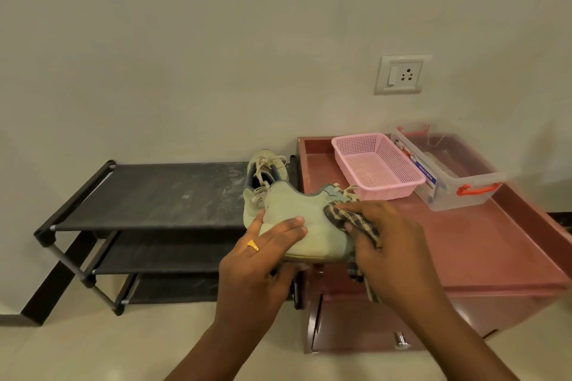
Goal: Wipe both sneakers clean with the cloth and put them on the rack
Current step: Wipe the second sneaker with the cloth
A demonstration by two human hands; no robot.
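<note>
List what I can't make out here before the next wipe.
- Head view, held sneaker: underside, beneath the left hand.
- Head view, cloth: mostly under the right hand.
- Head view, second sneaker on the rack: near part behind the held sneaker.
- Head view, clear box label: too small.

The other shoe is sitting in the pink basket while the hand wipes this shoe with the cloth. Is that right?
Not quite. The other sneaker sits on the top shelf of the black shoe rack, not in the pink basket, as the head view shows. The right hand does wipe the held sneaker with the checked cloth.
</note>
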